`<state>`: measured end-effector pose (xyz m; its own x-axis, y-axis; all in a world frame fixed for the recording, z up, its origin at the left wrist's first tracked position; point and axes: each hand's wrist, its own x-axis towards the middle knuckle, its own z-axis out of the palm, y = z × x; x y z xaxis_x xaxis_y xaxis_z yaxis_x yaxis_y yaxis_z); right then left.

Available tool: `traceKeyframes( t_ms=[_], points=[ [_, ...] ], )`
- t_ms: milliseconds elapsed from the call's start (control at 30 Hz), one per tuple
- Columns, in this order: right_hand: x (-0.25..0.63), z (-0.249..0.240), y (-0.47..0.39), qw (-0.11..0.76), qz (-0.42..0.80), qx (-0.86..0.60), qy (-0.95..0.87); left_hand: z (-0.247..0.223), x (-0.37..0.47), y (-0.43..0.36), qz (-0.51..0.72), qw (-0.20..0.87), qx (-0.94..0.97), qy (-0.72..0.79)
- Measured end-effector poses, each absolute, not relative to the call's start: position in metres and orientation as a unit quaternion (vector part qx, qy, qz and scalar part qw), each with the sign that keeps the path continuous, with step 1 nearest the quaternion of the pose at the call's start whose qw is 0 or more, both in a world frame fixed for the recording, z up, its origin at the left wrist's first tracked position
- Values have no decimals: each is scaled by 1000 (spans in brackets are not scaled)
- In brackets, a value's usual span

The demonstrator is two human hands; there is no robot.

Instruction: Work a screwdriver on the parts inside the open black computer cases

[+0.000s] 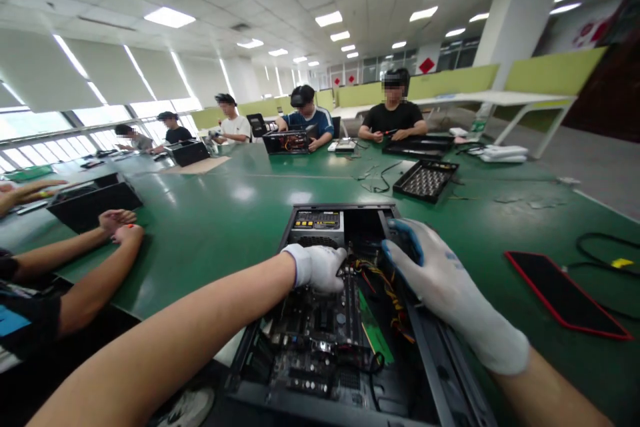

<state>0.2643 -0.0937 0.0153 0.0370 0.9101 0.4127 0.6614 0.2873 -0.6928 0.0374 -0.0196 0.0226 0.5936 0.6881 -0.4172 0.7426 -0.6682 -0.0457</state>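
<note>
Directly ahead on the green table (pixel 215 227), a black computer case (pixel 295 401), open face up; inside it, a dark motherboard (pixel 320 320) along the left part, a power supply (pixel 317 221) with a yellow-marked label in the far left corner, and coloured wires (pixel 383 283) bunched to the right of the motherboard; near those wires, a long green strip (pixel 374 332), set at a slant.

Left hand (pixel 323 268), in a white glove, low over the far part of the motherboard, just nearer than the power supply; fingers bent and pointing inward among the parts, tips partly hidden, so impossible to tell whether closed on anything; right hand (pixel 431 261), in a white glove with blue edging, at the right side of the case, thumb and fingers parted.

To the right on the table, apart from the case, a black panel (pixel 565 295) with a red border; beyond it, a black cable (pixel 597 237) with a yellow tag (pixel 623 263); farther off, a black tray (pixel 426 180) near loose wires (pixel 377 180); at far left, a co-worker's hands (pixel 121 225), close together beside another black case (pixel 97 205).
</note>
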Motion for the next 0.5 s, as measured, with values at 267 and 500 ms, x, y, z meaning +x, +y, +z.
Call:
traceKeyframes(
  t_ms=[267, 500],
  points=[
    [293, -54, -142, 445, 444, -613, -478, 60, 2, -66, -20, 57, 922, 382],
    [288, -71, -132, 478, 392, -614, -491, 89, -62, -149, 120, 89, 909, 390]
  ],
)
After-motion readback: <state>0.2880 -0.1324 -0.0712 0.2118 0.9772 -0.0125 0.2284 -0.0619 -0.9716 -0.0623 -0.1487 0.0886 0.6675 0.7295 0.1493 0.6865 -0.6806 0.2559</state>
